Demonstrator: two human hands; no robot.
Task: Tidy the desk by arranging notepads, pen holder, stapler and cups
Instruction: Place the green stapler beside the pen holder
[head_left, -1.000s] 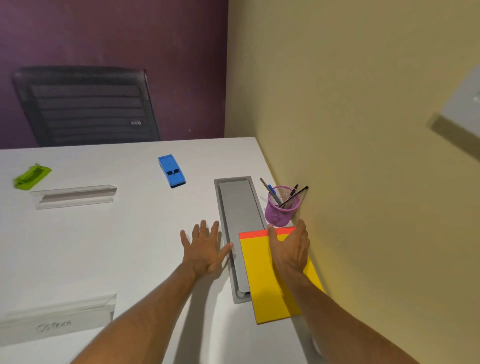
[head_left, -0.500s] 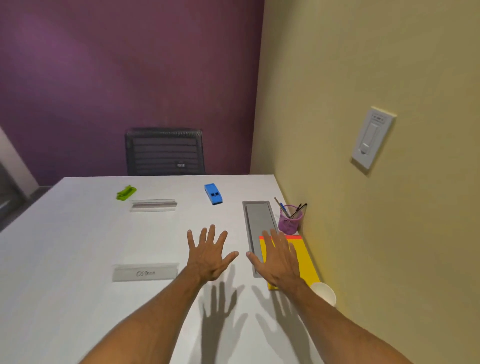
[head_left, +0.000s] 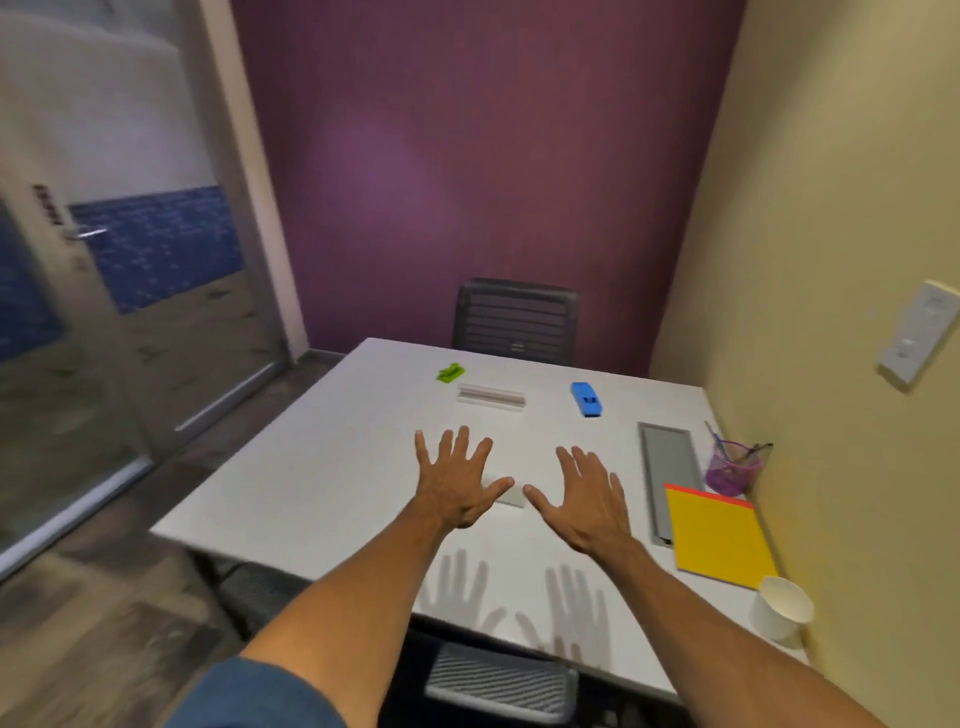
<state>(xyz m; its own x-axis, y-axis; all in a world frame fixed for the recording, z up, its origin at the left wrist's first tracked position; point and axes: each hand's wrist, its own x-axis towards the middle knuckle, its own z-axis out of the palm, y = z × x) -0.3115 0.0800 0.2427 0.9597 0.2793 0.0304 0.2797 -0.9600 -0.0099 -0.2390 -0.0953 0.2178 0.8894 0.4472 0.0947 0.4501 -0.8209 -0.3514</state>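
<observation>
One yellow notepad (head_left: 719, 540) with an orange-red top strip lies flat at the right of the white desk (head_left: 337, 467), near the yellow wall (head_left: 831, 208), its left edge overlapping the near end of a grey recessed panel (head_left: 670, 467). Just beyond its far right corner stands the purple pen holder (head_left: 731, 472), upright, with pens (head_left: 714, 435) leaning in it. By the notepad's near corner a white paper cup (head_left: 781, 616) stands mouth up, close to the desk's edge. Farther back, left of the panel, lies the blue stapler (head_left: 587, 399); well to its left we see a clear name stand (head_left: 491, 396) and a small green item (head_left: 451, 372) too blurred to identify. We hold our left hand (head_left: 454, 488) and right hand (head_left: 589, 504) side by side over the middle of the desk, palms down, fingers (head_left: 462, 446) spread wide and straight, gripping nothing. Between the thumbs a second clear stand (head_left: 511, 497) peeks out, mostly hidden, and we cannot read any writing on it. A dark mesh chair (head_left: 514, 319) stands at the far side against the purple wall (head_left: 467, 156), and a white wall switch (head_left: 917, 338) sits on the yellow wall.
</observation>
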